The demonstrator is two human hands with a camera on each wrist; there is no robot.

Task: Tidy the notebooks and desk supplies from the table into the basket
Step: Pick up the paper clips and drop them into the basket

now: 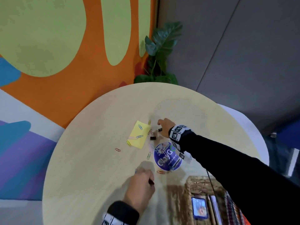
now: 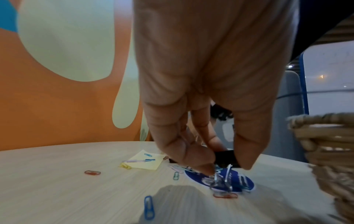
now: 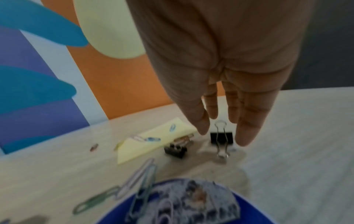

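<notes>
My left hand (image 1: 142,177) hovers low over the near part of the round table (image 1: 90,159); its thumb and fingers (image 2: 201,160) pinch a black binder clip (image 2: 225,157) with the wire handles hanging down. My right hand (image 1: 162,125) reaches farther out with straight fingers (image 3: 247,130) on either side of another black binder clip (image 3: 221,137) that lies on the table, without gripping it. A smaller binder clip (image 3: 175,150) lies beside a yellow sticky-note pad (image 1: 137,137). The wicker basket (image 1: 194,179) stands at the near right and holds a phone and notebooks.
Several coloured paper clips are scattered about: red (image 1: 117,149), green (image 1: 148,155), orange (image 1: 160,172), blue (image 2: 149,207). A round blue sticker (image 1: 168,157) with clips on it lies between my hands. A potted plant (image 1: 160,51) stands behind the table by the painted wall.
</notes>
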